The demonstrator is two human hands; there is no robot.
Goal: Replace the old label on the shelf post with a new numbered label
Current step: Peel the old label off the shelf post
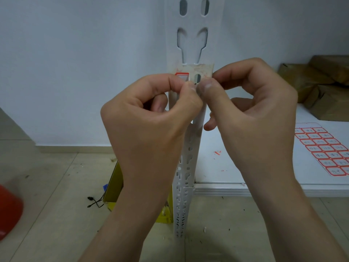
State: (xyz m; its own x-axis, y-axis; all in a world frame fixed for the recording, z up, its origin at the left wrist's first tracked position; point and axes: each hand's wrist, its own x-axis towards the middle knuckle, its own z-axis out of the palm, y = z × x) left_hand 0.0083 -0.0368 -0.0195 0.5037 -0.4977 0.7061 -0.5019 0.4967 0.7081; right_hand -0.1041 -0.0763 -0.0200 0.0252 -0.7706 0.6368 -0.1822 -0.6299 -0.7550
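A white slotted shelf post [192, 44] runs up the middle of the view. A patch of old, torn label residue [204, 69] clings to it just above my hands. A red-bordered label [182, 76] shows at the post behind my left fingertips. My left hand [149, 118] and my right hand [251, 114] meet in front of the post, thumbs and forefingers pinched together on the label's edge. The pinched part is hidden by my fingers. A sheet of red-bordered numbered labels [324, 150] lies on the white shelf board [245, 167] at the right.
Brown wrapped parcels [321, 82] sit at the back right of the shelf. Small red label scraps [217, 152] lie on the board. A yellow box [115, 186] and a black cord [95, 202] are on the tiled floor left of the post. A red object [9, 210] is at the left edge.
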